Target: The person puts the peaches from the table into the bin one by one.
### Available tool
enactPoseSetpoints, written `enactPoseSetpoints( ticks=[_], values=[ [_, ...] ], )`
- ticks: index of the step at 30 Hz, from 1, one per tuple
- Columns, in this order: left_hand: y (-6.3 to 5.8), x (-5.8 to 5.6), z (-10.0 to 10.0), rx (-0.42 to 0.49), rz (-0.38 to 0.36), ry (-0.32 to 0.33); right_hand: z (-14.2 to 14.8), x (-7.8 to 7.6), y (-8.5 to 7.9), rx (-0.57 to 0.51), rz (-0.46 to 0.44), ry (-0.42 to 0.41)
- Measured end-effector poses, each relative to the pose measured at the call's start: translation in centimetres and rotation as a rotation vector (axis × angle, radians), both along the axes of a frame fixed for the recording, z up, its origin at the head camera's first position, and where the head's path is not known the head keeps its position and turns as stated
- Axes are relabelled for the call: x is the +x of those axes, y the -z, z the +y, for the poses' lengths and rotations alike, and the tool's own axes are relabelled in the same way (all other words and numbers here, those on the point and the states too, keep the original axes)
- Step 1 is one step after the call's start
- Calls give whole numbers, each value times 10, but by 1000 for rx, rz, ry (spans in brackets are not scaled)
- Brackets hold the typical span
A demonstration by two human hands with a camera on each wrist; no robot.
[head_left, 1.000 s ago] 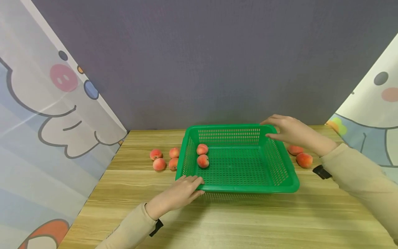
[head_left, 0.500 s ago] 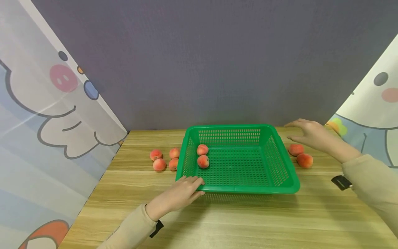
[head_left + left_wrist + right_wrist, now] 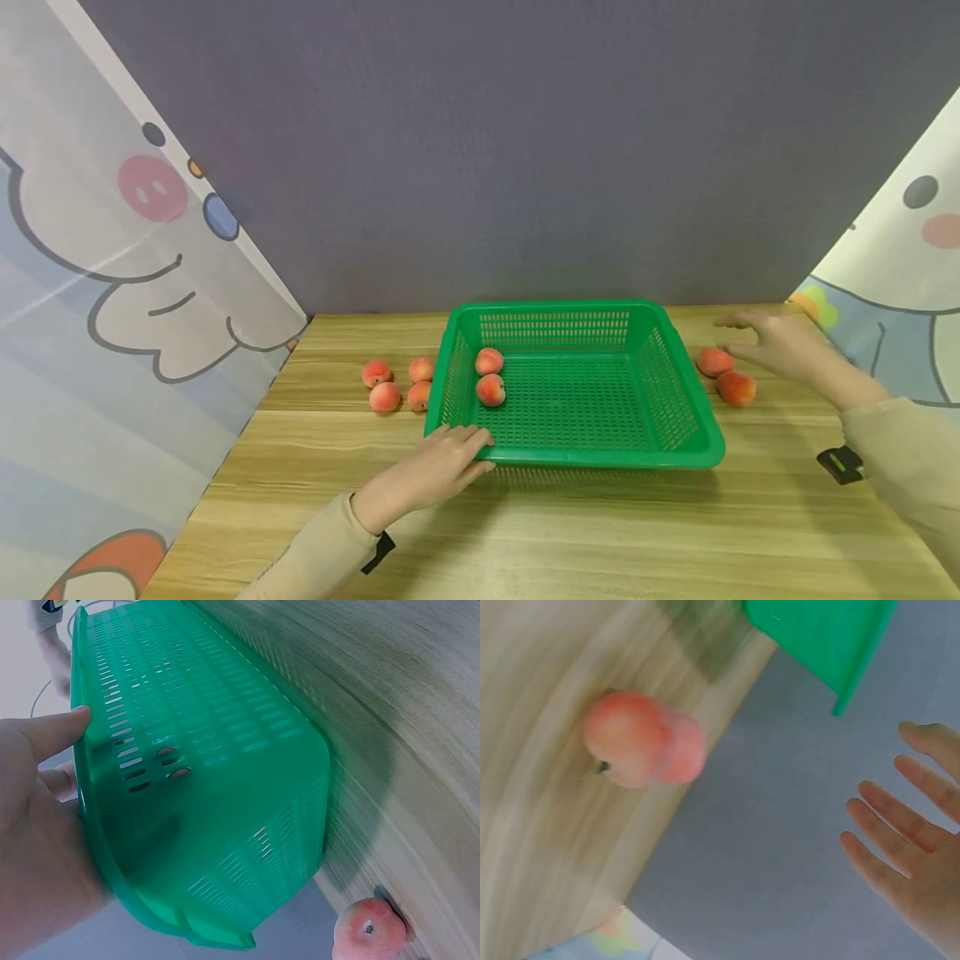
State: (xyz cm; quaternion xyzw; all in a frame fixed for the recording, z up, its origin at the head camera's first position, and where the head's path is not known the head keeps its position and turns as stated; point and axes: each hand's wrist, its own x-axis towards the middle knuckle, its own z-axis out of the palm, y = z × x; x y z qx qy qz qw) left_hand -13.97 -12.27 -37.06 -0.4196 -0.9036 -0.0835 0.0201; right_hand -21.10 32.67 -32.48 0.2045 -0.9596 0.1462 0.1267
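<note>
So the right hand [image 3: 787, 346] is drifting away from the green basket [image 3: 600, 457] mid-frame, fingers spread and empty near two peaches [image 3: 737, 388] at centre right, meaning only the left hand (lower centre-left) [image 3: 431, 468] is gripping it.

My bare R hand [image 3: 783, 343] has gone R, off the far R corner of the green perforated plastic basket [image 3: 585, 457]. 1 sec ago its fingers were at that rim; ½ sec ago they'd cleared it; now they're further out, twd the far R corner of the pale wood-grain tabletop [image 3: 570, 537], w/ a wider gap btwn them & the basket. That rim corner's now in full view. Rear round red-orange peach [image 3: 710, 363], partly covered by my R arm 1 sec ago, now shows nearly whole. My R beige sleeve [image 3: 903, 471] & black wrist band [image 3: 842, 468] shifted R too, band also closer to the tabletop's near edge.
</note>
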Motion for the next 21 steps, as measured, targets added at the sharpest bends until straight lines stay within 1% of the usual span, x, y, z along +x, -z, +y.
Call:
enactPoseSetpoints(
  ticks=[2,4,5,9,12,16,21],
  values=[
    [0,0,0,-1,0,-2,3,1,5,-21,-53,6],
    [0,0,0,-1,-2,-5,7,1,12,-53,-78,-9],
    [0,1,0,0,-4,-7,9,0,15,-65,-79,-19],
    [0,1,0,4,-10,-12,15,-1,26,-80,-39,-39],
    [0,1,0,7,-12,-13,18,-1,33,-80,-28,-34],
    [1,1,0,9,-15,-12,19,0,37,-74,-83,-13],
    [2,1,0,9,-10,-13,20,0,42,-70,-131,8]
  ],
)
